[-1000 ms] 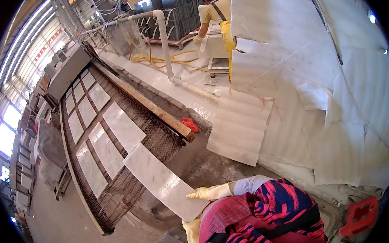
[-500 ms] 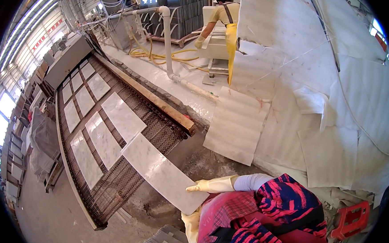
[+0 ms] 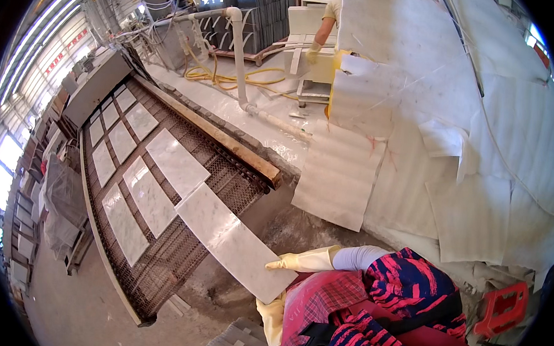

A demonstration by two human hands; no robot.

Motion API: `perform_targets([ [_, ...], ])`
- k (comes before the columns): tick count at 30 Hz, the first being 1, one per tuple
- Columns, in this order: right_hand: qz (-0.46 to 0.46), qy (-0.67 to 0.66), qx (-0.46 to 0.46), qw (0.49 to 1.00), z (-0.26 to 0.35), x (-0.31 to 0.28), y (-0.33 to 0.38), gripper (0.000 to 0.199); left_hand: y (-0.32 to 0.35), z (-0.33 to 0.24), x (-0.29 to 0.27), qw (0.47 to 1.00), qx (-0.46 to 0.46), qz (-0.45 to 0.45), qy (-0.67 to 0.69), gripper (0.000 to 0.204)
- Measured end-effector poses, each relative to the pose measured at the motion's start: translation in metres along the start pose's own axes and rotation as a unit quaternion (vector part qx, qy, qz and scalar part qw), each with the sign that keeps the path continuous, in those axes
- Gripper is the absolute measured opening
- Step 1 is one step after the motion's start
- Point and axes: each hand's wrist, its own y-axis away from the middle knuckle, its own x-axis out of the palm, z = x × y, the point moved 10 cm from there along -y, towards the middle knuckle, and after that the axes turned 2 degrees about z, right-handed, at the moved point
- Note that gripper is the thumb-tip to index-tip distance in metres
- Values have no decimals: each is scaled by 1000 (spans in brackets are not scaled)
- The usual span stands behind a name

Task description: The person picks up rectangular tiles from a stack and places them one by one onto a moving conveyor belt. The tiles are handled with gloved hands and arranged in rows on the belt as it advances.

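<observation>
lower centre of the frame: the person is holding a long white marble slab at its near end, far end already lying over the mesh conveyor. the right hand, in a yellow glove, is lying flat on the slab's top near corner, fingers stretched out and pressing, not curled. the left hand, also gloved, is sitting under the near edge at bottom centre; whether it is gripping or just propping, cannot tell.

step in hand looks like feeding the slab onto the belt. next move is likely calling for a level push up-left, keeping it in line with the marble tiles already riding there.

around: a wooden beam is running along the belt's right edge, close to the slab's path. white slabs are leaning at centre right, a red stool lower right, a co-worker's gloved hand at top centre.
</observation>
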Motion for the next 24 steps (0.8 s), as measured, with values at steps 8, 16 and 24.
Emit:
perform_targets([
  [8,-13,-26,-33,999,22,11,14,87,-30,48,-21,976,-32,15,213,67],
  [16,-16,-49,-56,997,-1,10,-8,86,-31,48,-28,965,-40,26,257,65],
  [24,-5,-62,-74,995,-7,11,-13,84,-25,34,-25,999,37,24,22,59],
])
